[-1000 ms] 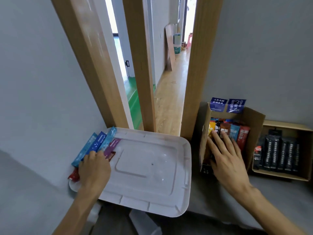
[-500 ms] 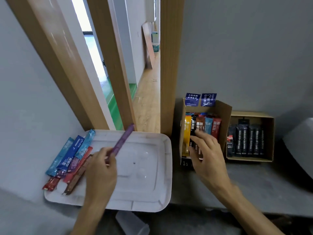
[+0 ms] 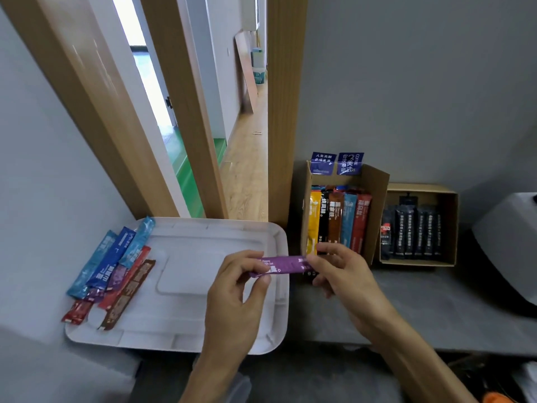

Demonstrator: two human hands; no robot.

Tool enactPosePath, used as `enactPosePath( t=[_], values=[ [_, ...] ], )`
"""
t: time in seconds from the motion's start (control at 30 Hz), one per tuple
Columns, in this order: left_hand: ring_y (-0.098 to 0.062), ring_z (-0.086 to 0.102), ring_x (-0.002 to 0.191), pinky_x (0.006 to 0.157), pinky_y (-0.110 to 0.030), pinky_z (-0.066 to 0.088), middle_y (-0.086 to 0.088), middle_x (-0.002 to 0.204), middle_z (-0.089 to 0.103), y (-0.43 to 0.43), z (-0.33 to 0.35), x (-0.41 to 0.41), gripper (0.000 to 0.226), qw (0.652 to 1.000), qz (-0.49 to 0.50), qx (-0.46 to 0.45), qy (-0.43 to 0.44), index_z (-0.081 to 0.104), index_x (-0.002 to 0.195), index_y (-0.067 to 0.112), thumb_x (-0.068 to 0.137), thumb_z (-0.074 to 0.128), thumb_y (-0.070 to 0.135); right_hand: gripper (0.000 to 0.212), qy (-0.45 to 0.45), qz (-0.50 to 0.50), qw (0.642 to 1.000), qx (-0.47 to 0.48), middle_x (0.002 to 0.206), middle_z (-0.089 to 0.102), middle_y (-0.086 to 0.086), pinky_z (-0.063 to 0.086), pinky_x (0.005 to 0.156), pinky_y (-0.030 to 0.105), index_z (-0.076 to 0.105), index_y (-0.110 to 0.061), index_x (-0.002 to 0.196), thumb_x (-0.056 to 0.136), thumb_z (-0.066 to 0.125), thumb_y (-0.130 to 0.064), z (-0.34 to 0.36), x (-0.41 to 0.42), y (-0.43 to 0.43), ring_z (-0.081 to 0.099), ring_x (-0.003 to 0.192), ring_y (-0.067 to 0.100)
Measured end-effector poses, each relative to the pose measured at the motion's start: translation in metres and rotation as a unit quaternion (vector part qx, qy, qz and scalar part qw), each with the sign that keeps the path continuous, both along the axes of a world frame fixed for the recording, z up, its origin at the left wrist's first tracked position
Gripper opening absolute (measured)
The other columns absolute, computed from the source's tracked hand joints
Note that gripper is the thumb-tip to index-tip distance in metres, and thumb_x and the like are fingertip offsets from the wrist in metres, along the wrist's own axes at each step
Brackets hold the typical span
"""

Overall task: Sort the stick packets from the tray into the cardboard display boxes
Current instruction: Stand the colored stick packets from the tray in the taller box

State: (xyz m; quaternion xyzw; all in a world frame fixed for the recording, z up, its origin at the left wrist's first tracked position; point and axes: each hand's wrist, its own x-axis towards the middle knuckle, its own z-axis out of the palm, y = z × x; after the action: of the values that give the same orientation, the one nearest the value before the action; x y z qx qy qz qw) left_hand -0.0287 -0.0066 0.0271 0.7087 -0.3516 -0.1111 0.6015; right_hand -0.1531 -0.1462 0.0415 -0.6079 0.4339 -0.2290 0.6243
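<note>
Above the right rim of the white plastic tray (image 3: 203,324), a purple foil stick packet (image 3: 283,264) is held level in the air between the two hands. The left hand (image 3: 235,298) pinches its left end between thumb and curled fingers, and the right hand (image 3: 343,274) pinches its right end in the same way, just in front of the tall open cardboard display box (image 3: 377,199). That box holds upright yellow, black, brown, blue and red packets (image 3: 338,219). Just beside it on the right, a lower cardboard box (image 3: 450,222) holds a row of black packets (image 3: 412,231). A loose cluster of blue, red, purple and brown stick packets (image 3: 113,269) lies on the tray's left side, well apart from both hands. Both boxes stand on the grey surface (image 3: 436,309).
</note>
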Motion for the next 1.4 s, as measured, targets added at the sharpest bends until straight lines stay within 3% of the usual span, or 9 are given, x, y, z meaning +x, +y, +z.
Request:
enactPosePath(
  t=[0.2,0.47,0.57,0.7,0.83,0.97,1.1,1.2,1.4],
  values=[
    [0.0,0.06,0.111,0.074,-0.013,0.054,0.023,0.109,0.065,0.002,-0.002,0.006,0.039,0.99,0.004,-0.044,0.134,0.061,0.115,0.03,0.077,0.069,0.029,0.01,-0.065,0.038,0.996,0.052,0.085,0.074,0.008,0.046,0.056,0.026,0.071,-0.011,0.102,0.092,0.068,-0.01,-0.008,-0.011,0.001,0.062,0.065,0.014],
    [-0.014,0.072,0.095,0.078,-0.029,0.061,0.007,0.107,0.07,-0.021,-0.01,-0.003,0.034,0.971,0.022,-0.024,0.235,0.056,0.114,0.032,0.085,0.072,0.029,0.012,-0.131,0.003,0.988,0.087,0.097,0.076,0.011,0.056,0.068,0.027,0.065,-0.004,0.101,0.09,0.067,-0.005,-0.021,-0.015,0.013,0.071,0.076,0.023],
    [-0.009,0.07,0.093,0.073,-0.016,0.056,0.018,0.102,0.068,-0.04,-0.005,-0.007,0.022,0.988,0.004,-0.001,0.157,0.056,0.106,0.037,0.089,0.068,0.028,0.01,-0.093,-0.001,0.995,0.024,0.097,0.075,0.007,0.057,0.069,0.025,0.065,-0.007,0.094,0.087,0.072,-0.003,-0.027,-0.018,0.01,0.074,0.089,0.021],
    [0.0,0.067,0.099,0.075,-0.017,0.057,0.018,0.103,0.067,-0.079,0.008,-0.013,0.02,0.99,-0.101,0.029,0.094,0.055,0.108,0.036,0.095,0.063,0.023,0.009,0.012,-0.034,0.993,-0.114,0.089,0.073,-0.004,0.055,0.068,0.02,0.067,-0.018,0.089,0.088,0.075,-0.014,-0.033,-0.028,-0.005,0.07,0.087,0.004],
    [-0.008,0.063,0.11,0.076,-0.017,0.058,0.01,0.12,0.061,-0.118,0.021,-0.022,0.032,0.984,-0.173,0.032,0.011,0.046,0.127,0.03,0.099,0.057,0.02,0.01,0.088,-0.104,0.964,-0.23,0.086,0.067,-0.012,0.05,0.061,0.01,0.063,-0.028,0.092,0.091,0.072,-0.024,-0.034,-0.038,-0.018,0.064,0.081,-0.005],
    [-0.012,0.062,0.11,0.074,-0.022,0.06,0.007,0.117,0.056,-0.157,0.029,-0.026,0.042,0.97,-0.229,0.058,-0.059,0.038,0.135,0.031,0.1,0.055,0.015,0.028,0.172,-0.188,0.911,-0.324,0.089,0.058,-0.01,0.043,0.06,0.022,0.052,-0.025,0.092,0.086,0.076,-0.038,-0.046,-0.045,-0.034,0.056,0.075,0.004],
    [-0.008,0.062,0.102,0.082,-0.028,0.06,0.006,0.111,0.058,-0.183,0.02,-0.027,0.048,0.954,-0.246,0.083,-0.151,0.038,0.14,0.029,0.098,0.057,0.014,0.043,0.206,-0.197,0.919,-0.273,0.105,0.052,-0.009,0.054,0.075,0.04,0.048,-0.025,0.113,0.086,0.072,-0.049,-0.059,-0.044,-0.053,0.058,0.088,0.011],
    [-0.014,0.057,0.116,0.095,-0.032,0.054,-0.002,0.125,0.056,-0.193,0.013,-0.027,0.049,0.934,-0.244,0.099,-0.24,0.041,0.142,0.021,0.096,0.059,0.015,0.035,0.203,-0.171,0.932,-0.246,0.104,0.064,-0.008,0.058,0.079,0.046,0.056,-0.03,0.114,0.088,0.068,-0.051,-0.068,-0.042,-0.063,0.065,0.091,0.014],
    [-0.022,0.049,0.109,0.093,-0.036,0.046,-0.007,0.118,0.048,-0.199,0.005,-0.015,0.054,0.836,-0.097,0.127,-0.524,0.051,0.132,0.018,0.085,0.072,0.033,0.021,0.19,-0.168,0.939,-0.231,0.099,0.07,-0.005,0.057,0.08,0.044,0.063,-0.029,0.111,0.095,0.062,-0.042,-0.074,-0.036,-0.063,0.066,0.092,0.017]
  ],
)
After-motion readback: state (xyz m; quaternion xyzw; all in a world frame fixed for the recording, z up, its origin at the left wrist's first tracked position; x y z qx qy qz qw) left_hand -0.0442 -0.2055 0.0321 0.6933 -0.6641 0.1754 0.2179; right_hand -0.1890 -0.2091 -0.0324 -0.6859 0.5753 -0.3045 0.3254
